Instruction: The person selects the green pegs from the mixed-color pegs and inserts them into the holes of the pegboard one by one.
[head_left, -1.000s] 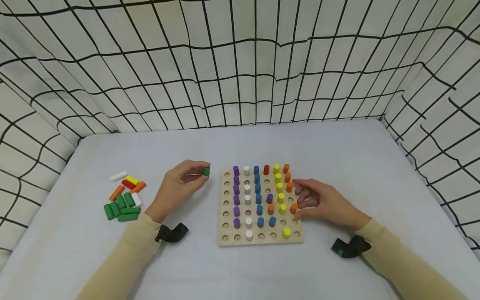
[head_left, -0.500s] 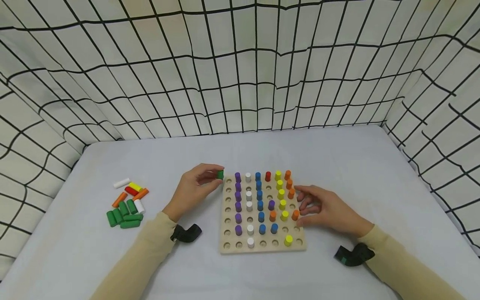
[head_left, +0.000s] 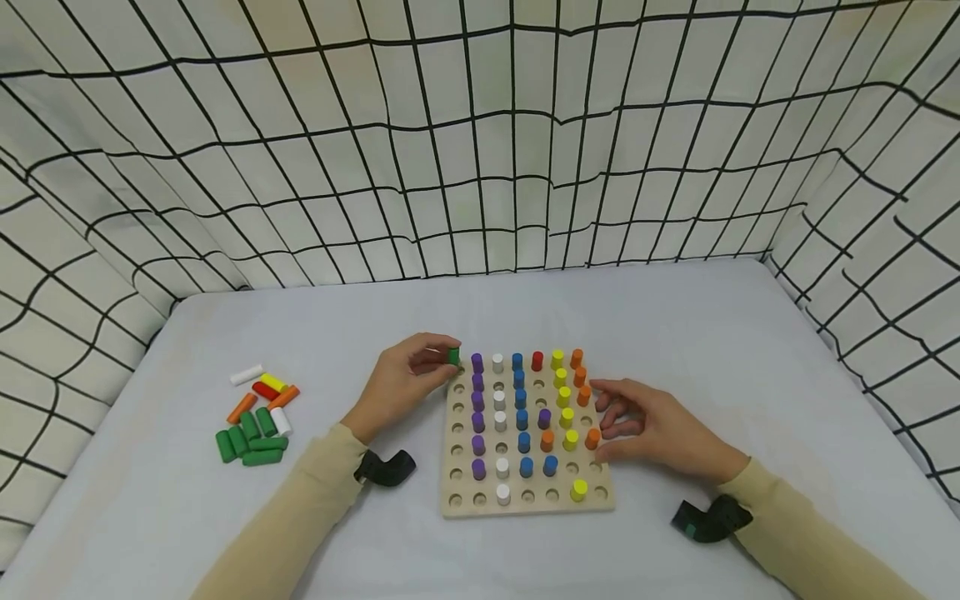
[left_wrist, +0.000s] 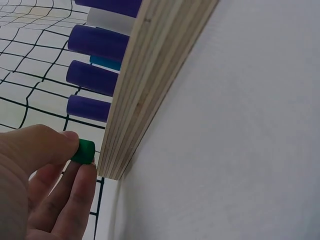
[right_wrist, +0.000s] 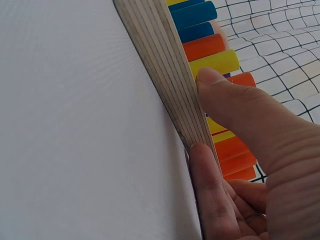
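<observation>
A square wooden pegboard (head_left: 525, 504) lies on the table, with columns of purple, white, blue, yellow and orange pegs standing in its holes. My left hand (head_left: 405, 383) pinches a green peg (head_left: 453, 356) between thumb and fingers over the board's far left corner. The left wrist view shows the same green peg (left_wrist: 83, 151) just beside the board's corner (left_wrist: 112, 170). My right hand (head_left: 652, 425) rests against the board's right edge (right_wrist: 170, 80), thumb on the top face and fingers along the side.
A loose pile of pegs (head_left: 255, 412) lies on the table at the left: several green ones, plus orange, red, yellow and white. Checked cloth walls close in the back and both sides.
My left hand has carried the green peg to the right, from beside the board to its far left corner. The right hand has stayed at the right edge.
</observation>
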